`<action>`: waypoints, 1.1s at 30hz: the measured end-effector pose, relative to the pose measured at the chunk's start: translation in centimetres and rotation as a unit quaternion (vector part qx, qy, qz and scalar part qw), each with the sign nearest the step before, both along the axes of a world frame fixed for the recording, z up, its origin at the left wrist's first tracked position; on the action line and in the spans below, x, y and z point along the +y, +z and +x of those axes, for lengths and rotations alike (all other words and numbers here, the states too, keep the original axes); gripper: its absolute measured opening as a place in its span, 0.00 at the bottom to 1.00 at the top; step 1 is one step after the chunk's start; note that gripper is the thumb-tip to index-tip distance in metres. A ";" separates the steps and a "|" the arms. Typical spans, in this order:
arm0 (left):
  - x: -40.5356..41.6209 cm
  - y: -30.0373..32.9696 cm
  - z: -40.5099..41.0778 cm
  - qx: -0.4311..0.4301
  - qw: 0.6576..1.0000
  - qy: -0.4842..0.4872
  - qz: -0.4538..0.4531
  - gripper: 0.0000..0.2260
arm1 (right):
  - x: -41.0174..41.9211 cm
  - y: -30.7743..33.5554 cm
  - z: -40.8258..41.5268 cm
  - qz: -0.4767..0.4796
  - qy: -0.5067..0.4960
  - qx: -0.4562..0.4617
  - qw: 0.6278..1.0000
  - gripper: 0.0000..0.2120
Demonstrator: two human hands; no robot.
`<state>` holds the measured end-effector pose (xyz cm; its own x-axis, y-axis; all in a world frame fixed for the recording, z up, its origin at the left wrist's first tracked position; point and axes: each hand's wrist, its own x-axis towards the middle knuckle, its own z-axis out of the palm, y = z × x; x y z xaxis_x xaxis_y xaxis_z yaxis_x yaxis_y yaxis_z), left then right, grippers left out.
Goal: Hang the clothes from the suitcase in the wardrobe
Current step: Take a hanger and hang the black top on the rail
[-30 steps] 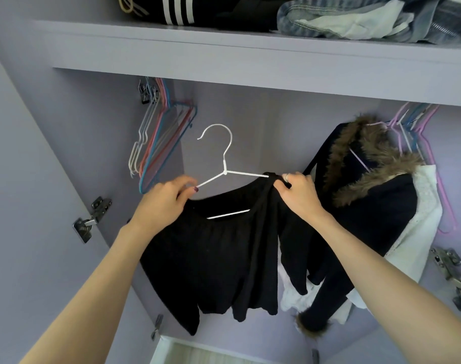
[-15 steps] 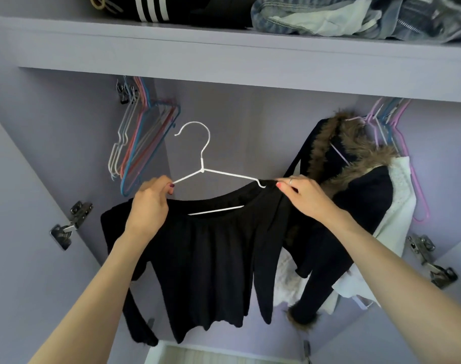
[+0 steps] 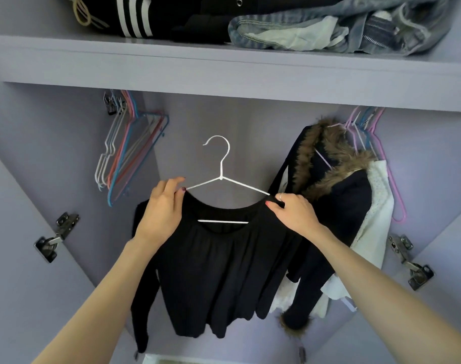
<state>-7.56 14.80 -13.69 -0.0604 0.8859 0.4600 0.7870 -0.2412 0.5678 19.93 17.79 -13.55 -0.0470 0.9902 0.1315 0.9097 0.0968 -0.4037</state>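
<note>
Now squared on the hanger, ready for the rail.
Spread since a second ago: black top (image 3: 224, 271) draped evenly over white hanger (image 3: 221, 179), left hand (image 3: 163, 208) pinching the shoulder at 9 o'clock, right hand (image 3: 295, 214) pinching at 3 o'clock. Held inside the wardrobe (image 3: 224, 82), hook not yet on any rail, fur-trimmed coat (image 3: 337, 179) just beside at 3 o'clock.

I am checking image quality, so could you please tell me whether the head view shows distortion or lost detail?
Head view: wide-angle bowing bends the lilac wardrobe shelf; the black long-sleeved top reads nearly featureless; the thin white wire hanger stays sharp.
</note>
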 end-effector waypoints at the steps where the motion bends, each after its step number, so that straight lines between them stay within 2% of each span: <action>1: -0.2 0.5 0.8 0.004 1.000 0.000 0.024 0.14 | -0.1 0.0 0.6 0.007 -0.029 0.000 1.000 0.18; 3: -0.5 1.9 2.4 0.027 0.994 -0.019 0.105 0.13 | -0.3 0.2 1.9 0.014 -0.090 0.001 0.996 0.17; 6: 0.0 4.6 5.5 0.093 0.964 -0.075 0.236 0.13 | -0.6 0.9 4.7 0.005 -0.176 0.034 0.984 0.20; 9: 1.1 7.3 8.8 0.133 0.941 -0.069 0.305 0.18 | -0.6 2.3 7.2 0.011 -0.222 0.083 0.972 0.21; 12: 2.0 9.9 11.5 0.157 0.932 -0.029 0.327 0.23 | 0.0 4.0 8.6 0.029 -0.227 0.139 0.964 0.21; 19: 5.1 11.3 13.1 0.210 0.931 0.025 0.296 0.29 | 2.8 7.2 8.5 0.074 -0.234 0.209 0.947 0.18; 26: 5.5 11.1 13.0 0.234 0.923 0.040 0.302 0.34 | 6.9 8.3 8.1 0.036 -0.262 0.251 0.931 0.17; 33: 5.7 10.9 13.0 0.234 0.919 0.061 0.312 0.36 | 7.0 6.5 11.3 -0.013 -0.344 0.319 0.883 0.18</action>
<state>5.47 20.51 -2.77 0.1921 0.4399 0.8773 0.9522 -0.2998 -0.0582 31.21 24.78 -7.04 0.6423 0.7587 -0.1084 0.3365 -0.4063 -0.8495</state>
